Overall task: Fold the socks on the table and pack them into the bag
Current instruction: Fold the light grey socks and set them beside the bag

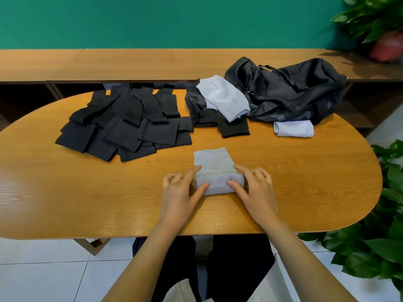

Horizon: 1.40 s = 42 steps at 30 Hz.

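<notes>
Rolling a pale sock [214, 168] at the near middle of the table [65, 192], with the left hand [181, 189] and the right hand [256, 189] set apart, 1 on each end of the roll, thumb in front and forefinger behind, pinching it. Roughly half rolled by the look of it, with a flat tail lying ahead toward the far side.

Best done by keeping both ends level and turning them together, so as to avoid a cone-shaped roll; by pressing down lightly to hold the layers tight; by tucking the last edge under before letting go. Soft, springy fabric, likely to unwind if released slack.

Further off: a heap of dark socks [126, 120] to the left, more pale socks [222, 97] draped on a few dark ones in the middle, 1 finished pale roll [293, 129] just beside the black bag [290, 94] at the far right. Contents of the bag impossible to tell.
</notes>
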Motion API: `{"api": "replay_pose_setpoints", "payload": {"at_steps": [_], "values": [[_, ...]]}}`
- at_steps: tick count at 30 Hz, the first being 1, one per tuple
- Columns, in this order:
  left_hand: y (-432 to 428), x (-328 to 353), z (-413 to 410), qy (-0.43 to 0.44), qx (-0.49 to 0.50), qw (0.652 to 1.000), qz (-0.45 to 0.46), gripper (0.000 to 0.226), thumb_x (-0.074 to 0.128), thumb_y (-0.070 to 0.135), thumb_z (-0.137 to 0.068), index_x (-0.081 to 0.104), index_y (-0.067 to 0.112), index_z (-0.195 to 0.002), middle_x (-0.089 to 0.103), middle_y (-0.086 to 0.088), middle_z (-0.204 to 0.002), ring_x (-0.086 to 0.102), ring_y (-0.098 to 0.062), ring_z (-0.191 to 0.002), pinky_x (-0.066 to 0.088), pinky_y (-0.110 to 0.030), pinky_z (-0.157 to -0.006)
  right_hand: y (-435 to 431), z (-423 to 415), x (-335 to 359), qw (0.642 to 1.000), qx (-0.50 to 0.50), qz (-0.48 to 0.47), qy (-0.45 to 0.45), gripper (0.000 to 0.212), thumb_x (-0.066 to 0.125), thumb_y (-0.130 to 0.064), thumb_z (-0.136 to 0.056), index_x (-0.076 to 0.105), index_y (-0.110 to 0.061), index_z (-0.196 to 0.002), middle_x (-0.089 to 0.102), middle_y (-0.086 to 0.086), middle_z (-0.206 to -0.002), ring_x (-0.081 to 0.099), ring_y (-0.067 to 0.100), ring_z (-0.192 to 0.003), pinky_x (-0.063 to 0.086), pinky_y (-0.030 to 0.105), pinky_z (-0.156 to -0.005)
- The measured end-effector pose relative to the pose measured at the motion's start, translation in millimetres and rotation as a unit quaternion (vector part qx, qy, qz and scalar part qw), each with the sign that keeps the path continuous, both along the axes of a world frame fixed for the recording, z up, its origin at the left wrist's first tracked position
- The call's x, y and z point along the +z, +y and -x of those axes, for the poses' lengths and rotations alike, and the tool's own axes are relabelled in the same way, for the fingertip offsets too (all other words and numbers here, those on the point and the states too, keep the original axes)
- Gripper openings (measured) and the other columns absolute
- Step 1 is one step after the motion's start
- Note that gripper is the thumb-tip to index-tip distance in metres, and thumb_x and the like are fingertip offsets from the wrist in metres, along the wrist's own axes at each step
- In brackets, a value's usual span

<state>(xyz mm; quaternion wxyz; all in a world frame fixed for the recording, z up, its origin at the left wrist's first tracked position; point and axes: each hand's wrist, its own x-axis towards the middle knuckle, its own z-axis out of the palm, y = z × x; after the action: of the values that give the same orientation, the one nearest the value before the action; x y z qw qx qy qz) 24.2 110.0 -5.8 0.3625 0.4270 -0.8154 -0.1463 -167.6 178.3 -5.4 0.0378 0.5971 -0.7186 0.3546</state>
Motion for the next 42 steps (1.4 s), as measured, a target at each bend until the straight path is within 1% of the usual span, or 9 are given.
{"api": "replay_pose_setpoints", "payload": {"at_steps": [5,9,12,15,18,22,29,34,42], "values": [[-0.4,-3.3,-0.8,-0.021,-0.015,1.0,-0.011,0.043,0.059,0.046,-0.087,0.063,0.023,-0.124,0.054,0.016,-0.068,0.052,-0.004,-0.072,0.034,-0.03,-0.087,-0.3,2.3,-1.5,0.999,-0.004,-0.026,-0.023,0.039,0.069,-0.041,-0.086,0.063,-0.02,-0.118,0.051,-0.01,-0.081,0.027,-0.001,-0.082,0.031,0.033,-0.093],[-2.2,-7.3,0.0,-0.054,-0.029,0.997,0.057,0.034,0.058,0.042,-0.091,0.068,0.021,-0.115,0.054,0.008,-0.093,0.048,-0.012,-0.09,0.031,-0.031,-0.081,-2.6,3.8,-3.1,1.0,-0.004,-0.014,0.009,0.039,0.062,-0.051,-0.087,0.063,-0.021,-0.112,0.041,-0.021,-0.081,0.041,0.006,-0.081,0.033,0.032,-0.084],[-3.0,-11.2,-0.3,-0.05,-0.084,0.992,0.075,0.034,0.058,0.044,-0.091,0.069,0.022,-0.114,0.056,0.002,-0.12,0.048,-0.015,-0.11,0.031,-0.032,-0.091,-2.7,3.7,-7.1,0.999,0.005,0.004,0.043,0.039,0.049,-0.05,-0.092,0.063,-0.019,-0.111,0.055,-0.006,-0.1,0.048,0.015,-0.094,0.035,0.032,-0.083],[-3.9,-13.4,0.1,-0.099,-0.119,0.986,0.065,0.047,0.053,0.057,-0.089,0.066,0.024,-0.121,0.056,0.005,-0.13,0.048,-0.015,-0.12,0.027,-0.03,-0.1,-0.6,0.9,-6.3,0.995,0.041,0.037,0.084,0.034,0.048,-0.038,-0.095,0.066,-0.016,-0.113,0.058,0.003,-0.125,0.048,0.02,-0.116,0.034,0.038,-0.097],[-4.6,-12.6,0.8,-0.116,-0.124,0.985,0.036,0.057,0.052,0.063,-0.086,0.063,0.024,-0.126,0.057,0.009,-0.131,0.048,-0.012,-0.122,0.024,-0.028,-0.102,0.5,0.0,-7.2,0.988,0.092,0.039,0.119,0.032,0.047,-0.033,-0.097,0.068,-0.017,-0.115,0.06,0.001,-0.131,0.049,0.019,-0.126,0.029,0.039,-0.107],[-4.3,-10.0,1.0,-0.128,-0.123,0.984,0.018,0.062,0.048,0.065,-0.086,0.06,0.024,-0.131,0.056,0.011,-0.132,0.045,-0.008,-0.124,0.018,-0.023,-0.104,-1.5,1.2,-11.5,0.99,0.095,-0.012,0.102,0.037,0.045,-0.039,-0.097,0.069,-0.02,-0.119,0.065,-0.006,-0.126,0.055,0.013,-0.122,0.026,0.041,-0.113],[-3.5,-8.8,0.9,-0.084,-0.115,0.99,-0.004,0.052,0.061,0.039,-0.092,0.048,0.021,-0.139,0.057,0.007,-0.132,0.049,-0.007,-0.122,0.015,-0.023,-0.114,-3.4,4.1,-13.0,0.989,0.092,-0.07,0.096,0.052,0.042,-0.058,-0.092,0.067,-0.023,-0.121,0.065,-0.009,-0.126,0.055,0.01,-0.121,0.025,0.042,-0.113],[-2.9,-7.6,1.0,-0.071,-0.107,0.992,-0.002,0.047,0.049,0.041,-0.097,0.047,0.022,-0.14,0.06,0.009,-0.127,0.052,-0.004,-0.118,0.016,-0.022,-0.115,-3.7,4.7,-12.4,0.988,0.098,-0.065,0.099,0.057,0.045,-0.063,-0.086,0.065,-0.023,-0.123,0.065,-0.01,-0.125,0.055,0.009,-0.119,0.021,0.038,-0.113],[-2.1,-9.8,0.7,-0.008,-0.093,0.994,-0.048,0.054,0.051,0.051,-0.092,0.049,0.023,-0.137,0.061,0.009,-0.12,0.049,-0.01,-0.116,0.032,-0.024,-0.104,-3.7,5.8,-16.2,0.993,0.108,-0.029,0.037,0.051,0.078,-0.025,-0.08,0.061,-0.014,-0.127,0.064,-0.001,-0.125,0.055,0.011,-0.118,0.028,0.038,-0.114]]}}
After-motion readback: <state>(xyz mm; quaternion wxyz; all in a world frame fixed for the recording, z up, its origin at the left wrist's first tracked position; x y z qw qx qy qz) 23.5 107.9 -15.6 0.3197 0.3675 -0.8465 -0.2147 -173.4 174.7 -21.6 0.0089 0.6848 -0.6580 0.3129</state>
